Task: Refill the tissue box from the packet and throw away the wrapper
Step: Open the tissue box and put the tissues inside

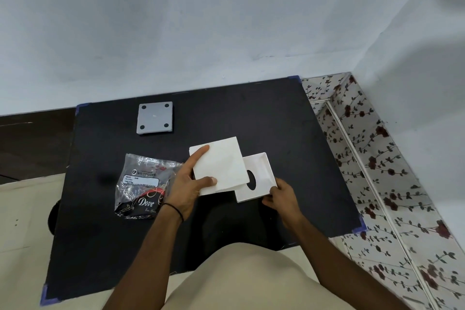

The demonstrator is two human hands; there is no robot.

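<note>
My left hand [187, 185] grips a square white stack of tissues [221, 163] by its near left corner, held over the black table. The stack overlaps the left edge of the white tissue box [261, 178], which lies upside down and open, its oval slot showing inside. My right hand [280, 196] holds the box at its near right corner. The emptied clear and black wrapper [141, 184], printed "Dove", lies crumpled on the table just left of my left hand.
A grey square base plate [155, 117] with black feet at its corners lies at the back of the black table [276, 121]. A white wall stands behind, and flowered tiles [377, 158] run along the right.
</note>
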